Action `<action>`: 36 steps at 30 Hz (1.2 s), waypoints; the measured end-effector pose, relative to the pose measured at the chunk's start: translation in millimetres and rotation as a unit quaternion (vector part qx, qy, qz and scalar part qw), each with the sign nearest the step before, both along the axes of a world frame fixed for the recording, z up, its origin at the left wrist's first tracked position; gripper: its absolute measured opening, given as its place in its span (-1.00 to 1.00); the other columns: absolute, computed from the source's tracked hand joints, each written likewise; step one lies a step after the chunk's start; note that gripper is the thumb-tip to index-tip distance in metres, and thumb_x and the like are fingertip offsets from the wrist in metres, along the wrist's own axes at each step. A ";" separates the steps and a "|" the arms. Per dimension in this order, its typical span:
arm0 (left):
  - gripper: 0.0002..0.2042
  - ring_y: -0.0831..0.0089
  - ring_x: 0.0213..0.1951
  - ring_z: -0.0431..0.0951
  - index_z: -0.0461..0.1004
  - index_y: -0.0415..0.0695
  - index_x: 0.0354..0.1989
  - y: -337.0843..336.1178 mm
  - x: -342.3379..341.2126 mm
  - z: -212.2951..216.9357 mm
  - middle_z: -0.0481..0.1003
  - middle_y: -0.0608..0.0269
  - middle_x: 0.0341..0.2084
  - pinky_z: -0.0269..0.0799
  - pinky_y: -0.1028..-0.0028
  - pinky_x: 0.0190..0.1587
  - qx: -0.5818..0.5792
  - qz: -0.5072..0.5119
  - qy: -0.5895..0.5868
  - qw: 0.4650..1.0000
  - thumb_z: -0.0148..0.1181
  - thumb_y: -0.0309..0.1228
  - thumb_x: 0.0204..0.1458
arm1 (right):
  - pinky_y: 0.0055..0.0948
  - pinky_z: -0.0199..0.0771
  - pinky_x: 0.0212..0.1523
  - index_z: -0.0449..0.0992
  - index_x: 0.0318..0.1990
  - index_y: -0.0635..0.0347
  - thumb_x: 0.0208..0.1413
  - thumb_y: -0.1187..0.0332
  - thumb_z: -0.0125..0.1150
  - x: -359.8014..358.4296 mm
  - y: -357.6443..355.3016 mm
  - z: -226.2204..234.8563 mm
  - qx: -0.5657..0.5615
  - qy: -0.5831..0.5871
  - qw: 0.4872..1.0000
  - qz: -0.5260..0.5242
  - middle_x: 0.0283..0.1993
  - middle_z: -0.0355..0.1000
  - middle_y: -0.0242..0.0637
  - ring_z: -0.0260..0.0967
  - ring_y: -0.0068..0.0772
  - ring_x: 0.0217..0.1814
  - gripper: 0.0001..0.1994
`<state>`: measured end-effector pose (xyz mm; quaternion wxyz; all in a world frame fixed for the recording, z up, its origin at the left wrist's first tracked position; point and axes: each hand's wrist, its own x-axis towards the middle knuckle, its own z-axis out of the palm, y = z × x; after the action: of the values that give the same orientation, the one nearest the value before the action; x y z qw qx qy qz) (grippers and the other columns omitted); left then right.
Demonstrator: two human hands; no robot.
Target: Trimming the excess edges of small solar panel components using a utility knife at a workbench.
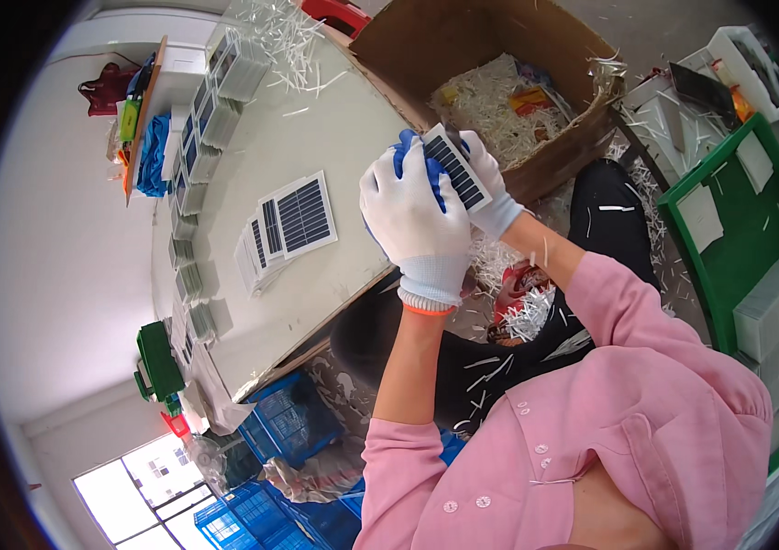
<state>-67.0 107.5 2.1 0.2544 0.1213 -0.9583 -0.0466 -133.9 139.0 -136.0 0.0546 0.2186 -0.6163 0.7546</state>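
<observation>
A small dark solar panel (pixel 459 174) with white borders is held tilted between my two gloved hands, over the table's edge beside the cardboard box. My left hand (pixel 415 215), in a white glove with blue fingertips, is closed with its fingers over the panel's near side. My right hand (pixel 496 197), gloved too, grips the panel from its right side; most of its fingers are hidden behind it. Left of my hands, a fanned pile of similar panels (pixel 305 216) lies on the pale tabletop (pixel 316 119).
Stacks of panels (pixel 189 151) line the table's far left edge. White strips (pixel 270 41) are heaped at its top end. A cardboard box (pixel 536 179) holds more strips and wrappers. A green crate (pixel 733 229) stands at right, blue crates (pixel 293 422) below the table. Strips litter my lap.
</observation>
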 end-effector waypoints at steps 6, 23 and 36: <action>-0.60 -0.01 0.06 0.37 0.50 -0.18 0.01 -14.7 15.4 2.1 0.42 0.02 0.01 0.29 0.10 0.13 0.060 -0.075 0.013 0.995 0.26 -0.47 -0.08 | -0.45 0.59 -0.19 0.47 -0.08 0.24 0.18 0.36 0.25 -18.6 -19.3 -0.4 -0.392 -0.493 0.668 0.396 -0.31 0.52 -0.32 0.54 -0.47 -0.28 -0.78; -0.62 0.02 0.03 0.41 0.53 -0.19 -0.01 3.6 -2.7 -7.4 0.46 0.02 -0.05 0.32 0.13 0.11 0.015 0.006 0.050 0.999 0.19 -0.53 -0.08 | -0.45 0.44 -0.32 0.47 -0.18 0.23 0.04 0.45 0.35 60.9 111.3 19.6 0.009 -0.182 0.952 0.244 -0.43 0.47 -0.21 0.43 -0.33 -0.46 -0.78; -0.53 -0.03 0.07 0.40 0.49 -0.19 0.08 -4.1 1.4 -4.6 0.44 -0.01 -0.02 0.31 0.10 0.14 0.046 -0.028 0.029 0.998 0.21 -0.52 -0.12 | -0.38 0.55 -0.13 0.36 0.20 0.16 0.14 0.37 0.27 -25.0 -3.9 -0.1 -0.017 -0.145 0.989 0.010 -0.19 0.57 -0.08 0.57 -0.31 -0.21 -0.54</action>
<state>-65.7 103.4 -2.6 0.2752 0.1040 -0.9503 -0.1014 -158.8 135.1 -136.1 -0.0398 0.1119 -0.6025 0.7892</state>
